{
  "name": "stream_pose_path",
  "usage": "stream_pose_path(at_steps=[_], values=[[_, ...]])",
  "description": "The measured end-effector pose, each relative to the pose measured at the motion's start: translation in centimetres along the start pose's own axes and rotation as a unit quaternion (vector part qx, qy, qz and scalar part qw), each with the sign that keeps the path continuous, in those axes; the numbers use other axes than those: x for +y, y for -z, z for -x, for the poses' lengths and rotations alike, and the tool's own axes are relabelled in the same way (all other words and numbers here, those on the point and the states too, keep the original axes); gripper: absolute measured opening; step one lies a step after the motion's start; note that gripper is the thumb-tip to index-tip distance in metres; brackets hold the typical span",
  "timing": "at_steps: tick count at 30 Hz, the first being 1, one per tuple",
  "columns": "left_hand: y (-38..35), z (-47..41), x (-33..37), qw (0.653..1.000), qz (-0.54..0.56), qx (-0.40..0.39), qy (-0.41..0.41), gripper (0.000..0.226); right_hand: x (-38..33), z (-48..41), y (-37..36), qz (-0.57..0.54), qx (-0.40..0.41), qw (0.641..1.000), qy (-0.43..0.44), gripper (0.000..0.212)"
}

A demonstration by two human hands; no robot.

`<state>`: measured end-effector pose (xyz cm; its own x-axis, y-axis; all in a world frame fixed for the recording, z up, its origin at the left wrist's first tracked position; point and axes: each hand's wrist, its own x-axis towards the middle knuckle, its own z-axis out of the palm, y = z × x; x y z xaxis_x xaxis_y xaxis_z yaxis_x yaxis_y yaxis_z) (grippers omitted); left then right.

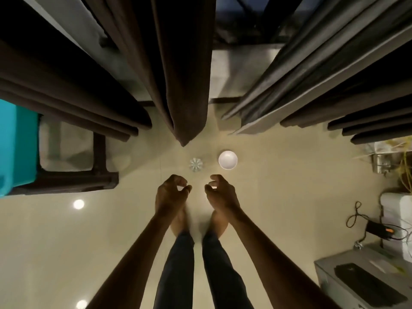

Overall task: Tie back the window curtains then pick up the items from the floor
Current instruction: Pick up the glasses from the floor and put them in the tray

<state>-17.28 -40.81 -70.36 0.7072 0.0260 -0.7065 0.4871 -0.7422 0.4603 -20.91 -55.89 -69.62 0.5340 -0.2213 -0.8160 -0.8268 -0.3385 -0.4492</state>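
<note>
I look straight down at a cream tiled floor. A white bowl (pixel 227 159) sits on it ahead of my feet, and a small ribbed silvery object (pixel 196 164) lies just left of the bowl. My left hand (pixel 170 194) and my right hand (pixel 219 194) hang side by side above my feet, fingers loosely curled, both empty and short of the two items. A dark brown curtain (pixel 178 74) hangs loose down the middle. A grey curtain (pixel 301 74) hangs to its right, with a strip of dark window between them.
A dark wooden piece of furniture (pixel 100 175) with a teal cover (pixel 17 148) stands at the left. At the right are a grey box with a black device on top (pixel 361 284), tangled cables (pixel 356 217) and a white appliance (pixel 399 210).
</note>
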Motion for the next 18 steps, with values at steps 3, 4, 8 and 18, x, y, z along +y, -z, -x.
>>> stream_pose_path(at_steps=[3,4,8,18], values=[[-2.4,-3.8,-1.7,0.999,0.007,-0.043,0.024,0.028,1.7,-4.2,-1.1,0.005,-0.013,1.000,-0.004,0.044],[-3.2,-5.2,-2.1,0.998,-0.002,-0.057,0.030,0.031,2.4,-5.6,-1.5,0.004,-0.017,1.000,-0.007,0.044],[-6.0,-10.8,-4.0,0.994,-0.046,-0.088,0.042,0.031,4.8,-11.4,-3.4,0.010,-0.028,0.999,-0.012,0.044],[-13.9,-22.3,-8.3,0.986,-0.086,-0.128,0.066,0.049,9.6,-23.3,-8.6,-0.001,-0.043,0.999,-0.026,0.051]])
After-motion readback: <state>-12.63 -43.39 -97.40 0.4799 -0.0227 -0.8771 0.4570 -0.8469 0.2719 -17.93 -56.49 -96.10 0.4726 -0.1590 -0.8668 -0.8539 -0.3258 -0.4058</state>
